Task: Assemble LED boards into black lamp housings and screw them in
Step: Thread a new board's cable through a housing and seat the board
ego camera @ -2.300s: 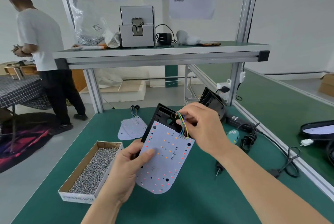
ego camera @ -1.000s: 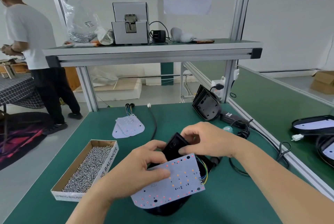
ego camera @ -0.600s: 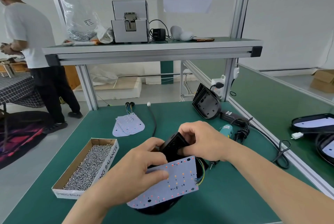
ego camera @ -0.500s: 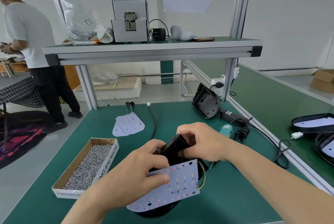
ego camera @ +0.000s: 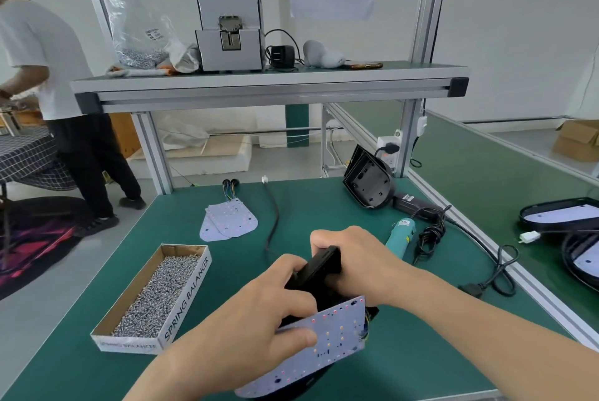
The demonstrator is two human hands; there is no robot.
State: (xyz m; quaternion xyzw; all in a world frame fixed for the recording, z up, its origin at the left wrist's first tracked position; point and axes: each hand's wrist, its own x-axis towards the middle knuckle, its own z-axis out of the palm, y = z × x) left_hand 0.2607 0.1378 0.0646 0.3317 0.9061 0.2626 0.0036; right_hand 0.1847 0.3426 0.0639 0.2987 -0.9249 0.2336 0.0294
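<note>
A black lamp housing [ego camera: 319, 266] rests on the green bench near its front edge, its far end tilted up. A white LED board [ego camera: 327, 339] with small red and orange LEDs lies over its open side, coloured wires at the board's right edge. My left hand [ego camera: 256, 316] holds the board, thumb on its face, fingers curled over the housing's left side. My right hand [ego camera: 359, 258] grips the housing's raised far end. The housing's inside is hidden.
A cardboard box of screws [ego camera: 155, 297] lies to the left. Spare LED boards [ego camera: 228, 219] sit farther back, more black housings [ego camera: 369, 183] at the back right. A teal electric screwdriver [ego camera: 402, 233] and cables lie to the right. A person [ego camera: 48, 92] stands at far left.
The housing and board came down from mid-air onto the bench and turned. The board has since tilted lower over the housing, with both hands still holding them.
</note>
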